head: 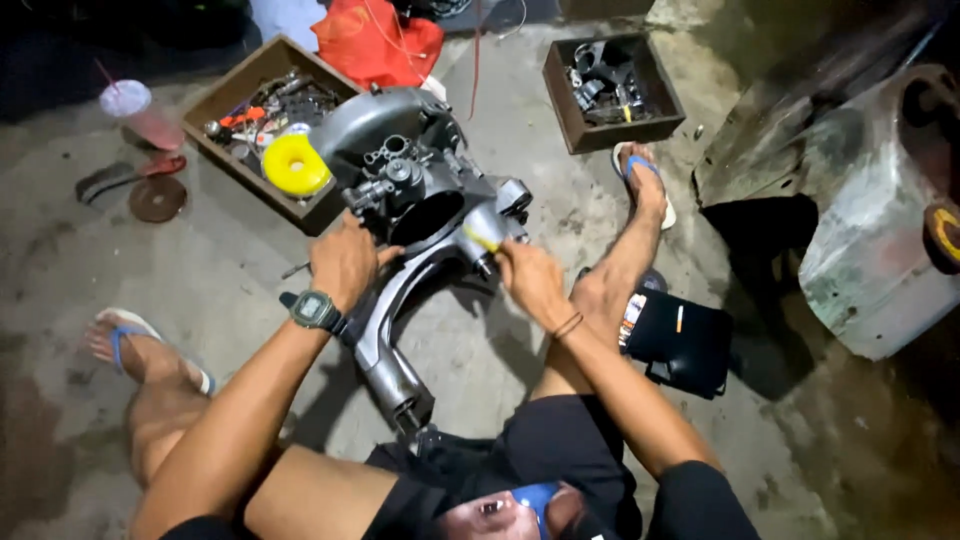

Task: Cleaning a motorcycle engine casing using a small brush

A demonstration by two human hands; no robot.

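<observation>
A grey metal engine casing [410, 190] with a long arm lies on the concrete floor between my legs. My left hand [345, 262], a dark watch on its wrist, rests on the casing's left side and steadies it. My right hand [528, 278] is closed around a small tool with a yellow tip [482, 238], which is pressed against the casing's right side. The part of the tool inside my fist is hidden.
A wooden box of tools with a yellow roll [295, 165] sits at the back left. A second box of metal parts [612, 92] is at the back right. A black pouch [680, 340] lies by my right leg. A rusty metal body panel [880, 220] stands right.
</observation>
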